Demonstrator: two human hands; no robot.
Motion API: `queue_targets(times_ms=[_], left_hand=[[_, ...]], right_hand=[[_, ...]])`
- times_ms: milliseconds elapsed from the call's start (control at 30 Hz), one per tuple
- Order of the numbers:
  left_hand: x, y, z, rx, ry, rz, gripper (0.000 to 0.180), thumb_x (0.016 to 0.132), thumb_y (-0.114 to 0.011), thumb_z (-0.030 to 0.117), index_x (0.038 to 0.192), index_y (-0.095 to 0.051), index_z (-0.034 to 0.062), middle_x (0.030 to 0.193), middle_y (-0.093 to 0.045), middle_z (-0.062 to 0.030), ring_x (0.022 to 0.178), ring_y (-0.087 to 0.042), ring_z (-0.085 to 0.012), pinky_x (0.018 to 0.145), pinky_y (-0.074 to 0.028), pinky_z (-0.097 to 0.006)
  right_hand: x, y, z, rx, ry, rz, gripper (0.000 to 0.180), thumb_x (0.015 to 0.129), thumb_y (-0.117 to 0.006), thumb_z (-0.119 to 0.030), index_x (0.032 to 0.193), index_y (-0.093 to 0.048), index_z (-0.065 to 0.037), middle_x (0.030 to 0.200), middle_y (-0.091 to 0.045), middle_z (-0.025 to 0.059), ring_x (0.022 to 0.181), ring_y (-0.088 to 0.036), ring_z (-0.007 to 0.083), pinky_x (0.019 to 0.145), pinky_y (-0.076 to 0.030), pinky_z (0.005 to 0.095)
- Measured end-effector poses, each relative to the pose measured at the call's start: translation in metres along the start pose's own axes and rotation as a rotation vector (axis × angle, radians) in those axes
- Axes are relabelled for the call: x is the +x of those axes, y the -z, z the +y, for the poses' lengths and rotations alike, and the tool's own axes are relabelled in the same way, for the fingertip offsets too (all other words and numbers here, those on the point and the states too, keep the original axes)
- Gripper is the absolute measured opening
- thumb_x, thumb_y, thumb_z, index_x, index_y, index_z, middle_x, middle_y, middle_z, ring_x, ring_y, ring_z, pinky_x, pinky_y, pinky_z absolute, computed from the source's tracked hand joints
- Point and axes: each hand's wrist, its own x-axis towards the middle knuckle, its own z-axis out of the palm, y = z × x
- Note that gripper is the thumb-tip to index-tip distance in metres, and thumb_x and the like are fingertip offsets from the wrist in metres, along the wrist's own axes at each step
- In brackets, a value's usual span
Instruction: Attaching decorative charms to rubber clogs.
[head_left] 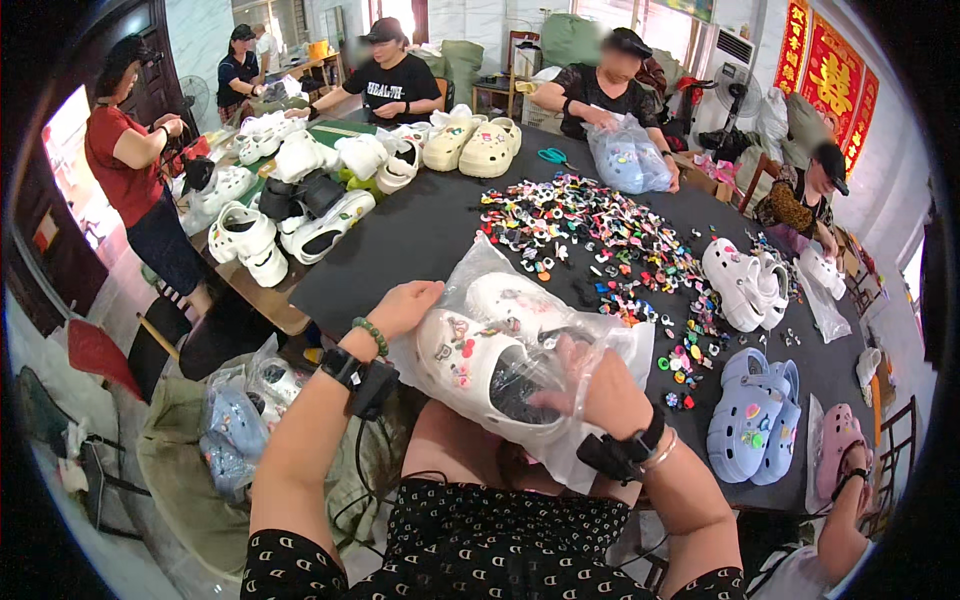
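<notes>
Both hands hold a clear plastic bag [560,345] containing a pair of white foam clogs [480,365] decorated with small charms, just above the near edge of a black-covered table [420,235]. The left hand [405,305] grips the bag's left edge; the right hand [590,385] is pressed against its right side. Colourful small shoe charms [600,235] lie scattered beyond, with pale blue foam clogs [750,415] to the right.
</notes>
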Motion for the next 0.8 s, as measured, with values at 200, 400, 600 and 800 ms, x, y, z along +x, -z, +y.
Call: queue_targets(times_ms=[200, 400, 600, 800], left_hand=[[0.009, -0.006, -0.002, -0.142, 0.143, -0.047, 0.065, 0.097, -0.047, 0.054, 0.115, -0.063, -0.0065, 0.103, -0.068, -0.0126, 0.092, -0.060, -0.0189, 0.084, -0.047, -0.032], [0.001, -0.006, 0.007, -0.248, 0.231, -0.119, 0.061, 0.096, -0.049, 0.057, 0.103, -0.066, -0.0018, 0.085, -0.062, -0.0030, 0.073, -0.053, -0.0114, 0.067, -0.043, -0.027], [-0.028, -0.019, 0.038, -0.504, 0.011, -0.110, 0.039, 0.095, -0.061, 0.042, 0.105, -0.067, 0.0041, 0.078, -0.052, 0.0071, 0.065, -0.042, -0.0043, 0.056, -0.034, -0.021], [-0.035, -0.032, 0.041, -0.700, 0.026, -0.191, 0.032, 0.093, -0.065, 0.031, 0.106, -0.067, 0.0018, 0.081, -0.058, 0.0045, 0.066, -0.045, -0.0033, 0.056, -0.036, -0.021]], right_hand=[[0.019, -0.027, 0.025, 0.108, 0.035, -0.108, 0.038, 0.078, -0.071, -0.029, 0.103, -0.060, -0.002, 0.082, -0.065, 0.0184, 0.077, -0.065, 0.0376, 0.068, -0.051, 0.0449], [-0.004, 0.016, -0.006, 0.145, 0.036, 0.016, 0.030, 0.078, -0.071, -0.018, 0.102, -0.060, -0.003, 0.084, -0.065, 0.0169, 0.078, -0.065, 0.0362, 0.068, -0.052, 0.0443], [-0.027, 0.066, -0.014, 0.119, 0.089, -0.047, 0.040, 0.068, -0.070, -0.008, 0.106, -0.059, -0.005, 0.089, -0.064, 0.0139, 0.083, -0.063, 0.0346, 0.071, -0.051, 0.0433], [-0.047, 0.080, -0.015, -0.002, 0.057, -0.040, 0.042, 0.069, -0.070, -0.007, 0.110, -0.060, -0.005, 0.089, -0.064, 0.0124, 0.086, -0.063, 0.0322, 0.071, -0.051, 0.0419]])
